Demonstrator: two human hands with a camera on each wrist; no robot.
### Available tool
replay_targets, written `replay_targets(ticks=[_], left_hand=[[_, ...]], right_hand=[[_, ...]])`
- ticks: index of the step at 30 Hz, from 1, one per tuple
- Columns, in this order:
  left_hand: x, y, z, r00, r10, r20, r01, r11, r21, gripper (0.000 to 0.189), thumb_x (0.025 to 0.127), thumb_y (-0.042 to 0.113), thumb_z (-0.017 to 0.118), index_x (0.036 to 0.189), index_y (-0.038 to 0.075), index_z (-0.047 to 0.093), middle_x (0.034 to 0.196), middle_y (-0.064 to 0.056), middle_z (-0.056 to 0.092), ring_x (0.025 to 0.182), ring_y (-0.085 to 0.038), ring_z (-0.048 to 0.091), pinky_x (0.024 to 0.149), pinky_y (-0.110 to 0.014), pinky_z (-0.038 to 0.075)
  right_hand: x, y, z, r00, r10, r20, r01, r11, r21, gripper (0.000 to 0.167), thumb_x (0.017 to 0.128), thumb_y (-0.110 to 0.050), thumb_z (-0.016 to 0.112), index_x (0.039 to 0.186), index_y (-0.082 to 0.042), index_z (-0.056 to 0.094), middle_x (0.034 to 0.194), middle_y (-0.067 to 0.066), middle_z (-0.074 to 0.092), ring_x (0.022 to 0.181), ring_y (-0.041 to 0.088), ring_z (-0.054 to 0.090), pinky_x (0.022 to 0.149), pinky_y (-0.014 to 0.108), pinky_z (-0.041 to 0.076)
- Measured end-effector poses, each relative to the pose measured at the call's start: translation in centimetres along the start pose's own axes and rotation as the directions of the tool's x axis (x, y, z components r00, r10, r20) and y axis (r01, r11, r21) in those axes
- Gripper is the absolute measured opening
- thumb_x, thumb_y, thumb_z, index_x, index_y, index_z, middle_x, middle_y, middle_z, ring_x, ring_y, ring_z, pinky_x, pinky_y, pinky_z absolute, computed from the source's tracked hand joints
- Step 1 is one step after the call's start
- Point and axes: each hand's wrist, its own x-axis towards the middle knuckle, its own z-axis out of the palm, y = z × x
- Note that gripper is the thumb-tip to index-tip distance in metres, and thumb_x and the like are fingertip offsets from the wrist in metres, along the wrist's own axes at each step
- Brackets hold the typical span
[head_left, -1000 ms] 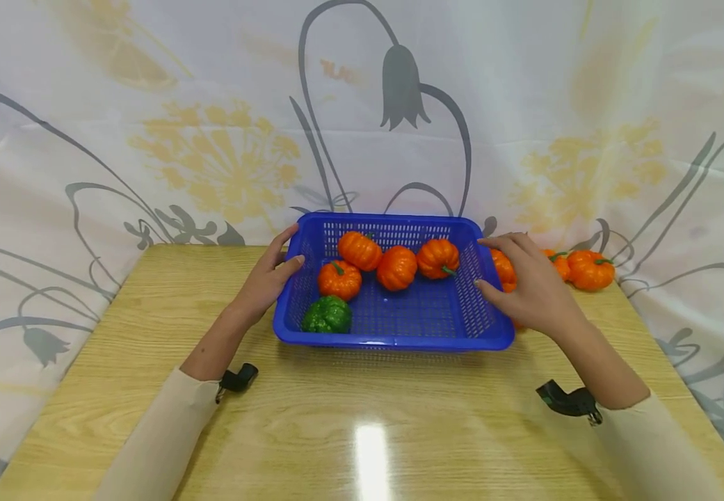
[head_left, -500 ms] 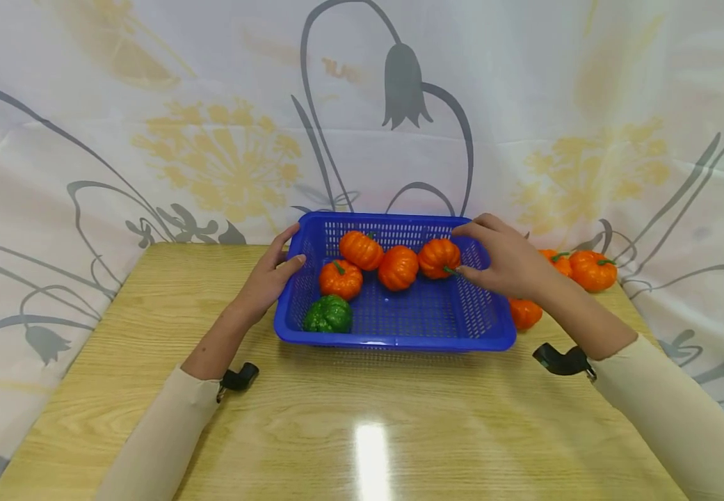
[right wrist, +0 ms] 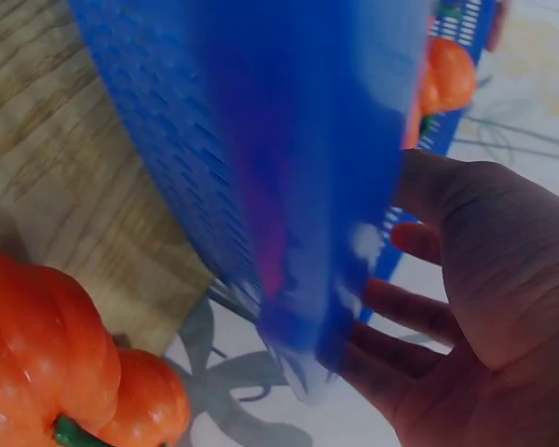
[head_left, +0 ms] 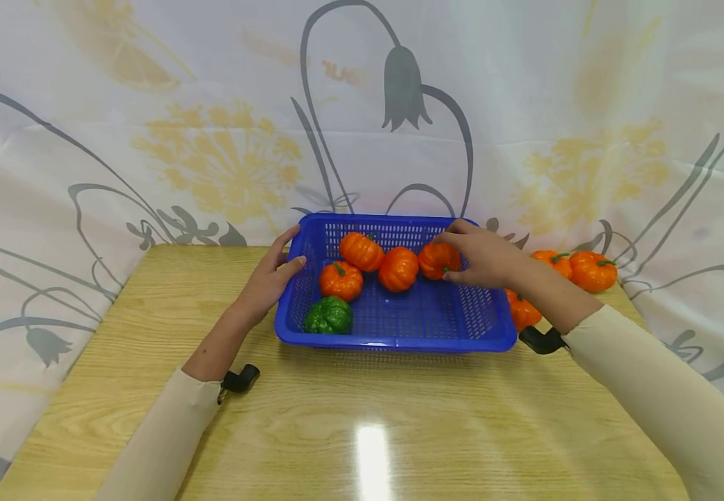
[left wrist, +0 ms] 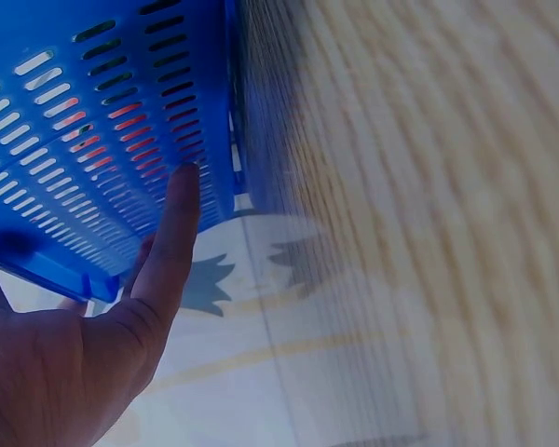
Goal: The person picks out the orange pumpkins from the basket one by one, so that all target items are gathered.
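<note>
A blue plastic basket (head_left: 393,342) stands on the table. My left hand (head_left: 268,282) grips its left rim, thumb over the edge; in the left wrist view, one finger of the left hand (left wrist: 102,345) lies against the slotted side. My right hand (head_left: 480,254) reaches over the right rim, its fingers and thumb around the rightmost small orange pumpkin (head_left: 435,262). The right wrist view shows the right hand (right wrist: 484,298) beyond the rim, fingertips partly hidden. Inside are more orange pumpkins (head_left: 398,269) and a green ribbed vegetable (head_left: 328,316), perhaps a pumpkin or pepper.
Right of the basket several orange pumpkins (head_left: 592,271) lie on the wooden table (head_left: 311,424), one pumpkin (head_left: 522,311) close to the basket's side. A patterned curtain (head_left: 211,83) hangs directly behind. Each wrist carries a small black camera mount (head_left: 240,378).
My right hand has left the basket's right rim and moved left and inward onto the rightmost pumpkin inside. The left hand and basket have stayed put.
</note>
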Motion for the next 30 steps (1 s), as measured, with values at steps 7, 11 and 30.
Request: replay_targets(ticks=[7, 11, 30], left_hand=[[0.0, 0.0, 0.0, 1.000, 0.009, 0.004, -0.009, 1.000, -0.005, 0.065, 0.114, 0.028, 0.051, 0.171, 0.031, 0.021, 0.144, -0.029, 0.052, 0.120, -0.045, 0.065, 0.082, -0.032, 0.062], [0.1, -0.1, -0.1, 1.000, 0.009, -0.003, -0.009, 1.000, -0.003, 0.065, 0.114, 0.027, 0.051, 0.171, 0.031, 0.021, 0.143, -0.029, 0.052, 0.120, -0.046, 0.064, 0.081, -0.031, 0.062], [0.0, -0.2, -0.1, 1.000, 0.007, 0.007, -0.007, 1.000, -0.021, 0.066, 0.113, 0.026, 0.051, 0.171, 0.032, 0.021, 0.144, -0.029, 0.052, 0.121, -0.046, 0.064, 0.083, -0.031, 0.061]], right_hand=[[0.7, 0.5, 1.0, 1.000, -0.016, 0.020, 0.017, 0.999, -0.038, 0.061, 0.088, -0.018, 0.087, 0.143, -0.007, 0.064, 0.139, 0.020, 0.053, 0.105, 0.036, 0.065, 0.091, 0.052, 0.058], [1.1, 1.1, 1.7, 0.999, -0.045, 0.008, 0.045, 0.997, -0.064, 0.066, 0.085, -0.016, 0.089, 0.144, -0.007, 0.062, 0.138, 0.019, 0.053, 0.105, 0.036, 0.064, 0.089, 0.053, 0.058], [1.9, 1.5, 3.0, 0.996, -0.086, 0.006, 0.086, 0.989, -0.121, 0.060, 0.086, -0.014, 0.080, 0.143, -0.006, 0.062, 0.130, 0.022, 0.056, 0.098, 0.037, 0.063, 0.087, 0.054, 0.057]])
